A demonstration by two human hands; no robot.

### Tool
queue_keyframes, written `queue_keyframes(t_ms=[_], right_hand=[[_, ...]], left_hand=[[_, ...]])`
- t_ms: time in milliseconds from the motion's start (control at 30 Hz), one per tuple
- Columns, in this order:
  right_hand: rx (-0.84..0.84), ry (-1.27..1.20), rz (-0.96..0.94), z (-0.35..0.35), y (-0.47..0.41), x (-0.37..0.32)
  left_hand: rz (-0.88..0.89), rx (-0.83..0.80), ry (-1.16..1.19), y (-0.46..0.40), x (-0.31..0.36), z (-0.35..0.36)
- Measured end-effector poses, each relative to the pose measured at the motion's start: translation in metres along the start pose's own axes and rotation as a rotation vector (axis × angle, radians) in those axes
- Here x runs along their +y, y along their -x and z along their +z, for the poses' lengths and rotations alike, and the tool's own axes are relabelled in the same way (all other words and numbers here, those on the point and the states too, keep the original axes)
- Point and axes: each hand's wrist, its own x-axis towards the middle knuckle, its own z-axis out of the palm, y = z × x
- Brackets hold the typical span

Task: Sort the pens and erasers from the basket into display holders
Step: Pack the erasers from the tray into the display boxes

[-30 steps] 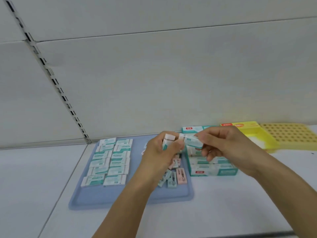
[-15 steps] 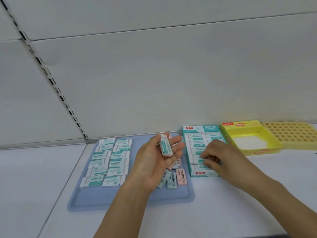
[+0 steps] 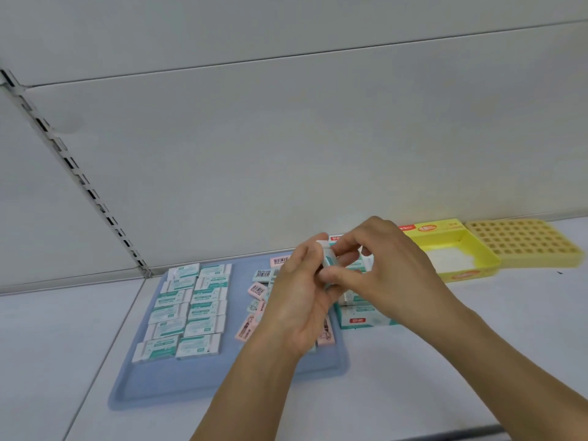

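My left hand (image 3: 299, 300) holds a teal-and-white eraser (image 3: 329, 261) upright above the blue tray (image 3: 222, 377). My right hand (image 3: 381, 268) has its fingertips pinched on the same eraser from the right. Behind the hands sits the teal display box (image 3: 366, 318), partly hidden, with erasers inside. Two columns of teal erasers (image 3: 187, 308) lie on the tray's left half. Loose pink and teal erasers (image 3: 257, 291) lie in the tray's middle, partly covered by my left hand.
An open yellow box (image 3: 451, 256) stands to the right of the teal box, and a yellow holder with a grid of holes (image 3: 521, 243) lies beyond it. A white back wall with a slotted metal rail (image 3: 86, 186) rises behind the white shelf (image 3: 413, 377).
My right hand came up from the teal box and met my left hand, taking hold of the eraser there. The view tilted down slightly.
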Motion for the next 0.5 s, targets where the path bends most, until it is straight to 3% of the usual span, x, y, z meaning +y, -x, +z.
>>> queue_keyframes(t_ms=[67,133,233,300,400,500], right_hand=[[0.001,-0.003,0.056,-0.004,0.000,-0.002],[-0.016,-0.163,0.140,-0.013,-0.001,0.002],[-0.071,-0.333,0.234,-0.024,0.000,0.017],[-0.076,-0.274,0.239,-0.027,0.004,0.033],[-0.178,0.052,0.148,-0.030,0.014,0.058],[-0.323,0.364,-0.018,-0.023,0.019,0.071]], left_hand=[[0.006,-0.024,0.020,-0.001,-0.004,0.008],[0.028,-0.055,-0.030,-0.002,-0.009,0.011],[0.076,-0.159,-0.249,0.000,-0.014,0.008],[0.234,-0.171,-0.699,0.000,-0.018,-0.005],[0.457,-0.197,-1.620,-0.004,-0.028,-0.031],[0.522,-0.258,-1.963,0.001,-0.036,-0.042]])
